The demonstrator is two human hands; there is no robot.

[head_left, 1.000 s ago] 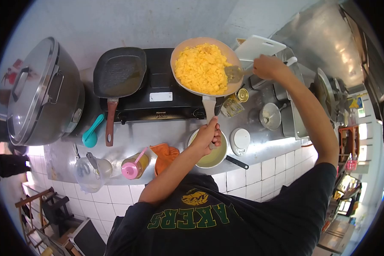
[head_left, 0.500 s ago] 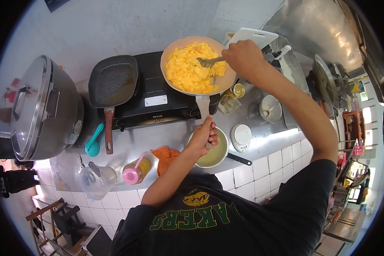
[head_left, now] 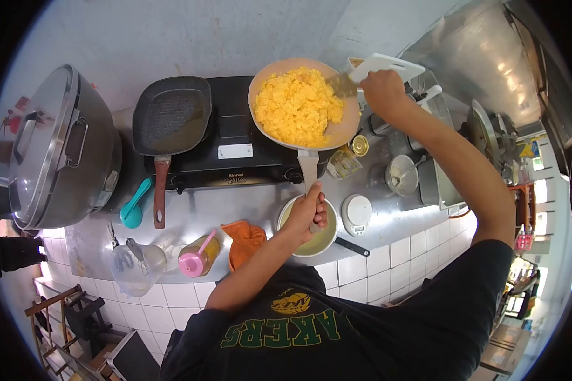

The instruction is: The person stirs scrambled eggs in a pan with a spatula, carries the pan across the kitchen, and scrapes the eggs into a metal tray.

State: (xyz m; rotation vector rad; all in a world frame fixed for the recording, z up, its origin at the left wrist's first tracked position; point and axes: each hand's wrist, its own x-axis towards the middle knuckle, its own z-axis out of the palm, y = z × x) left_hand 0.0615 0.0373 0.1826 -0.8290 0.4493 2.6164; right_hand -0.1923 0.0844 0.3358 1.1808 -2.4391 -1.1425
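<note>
My left hand (head_left: pixel 308 214) is wrapped round the beige handle (head_left: pixel 308 166) of a round pan (head_left: pixel 346 131) at the right side of the black stove (head_left: pixel 235 167). Yellow scrambled egg (head_left: pixel 297 106) fills much of the pan, with bare surface showing at its right. Closed on a spatula (head_left: pixel 343 86), my right hand (head_left: pixel 382 89) is at the pan's upper right rim. The spatula's blade is over the right part of the pan, beside the egg. Below my left hand sits a white pot (head_left: pixel 324 244) holding pale liquid.
A dark square pan (head_left: pixel 173 117) stands at the stove's left, beside a large steel cooker (head_left: pixel 76 152). A teal scoop (head_left: pixel 131 216), pink-lidded jar (head_left: pixel 197 259) and orange cloth (head_left: pixel 243 241) line the front. Right are a jar (head_left: pixel 344 162), white scale (head_left: pixel 357 213) and bowl (head_left: pixel 401 176).
My right hand has moved right with the spatula, whose blade has left the middle of the egg. The egg lies more gathered toward the pan's left. My left hand keeps its grip.
</note>
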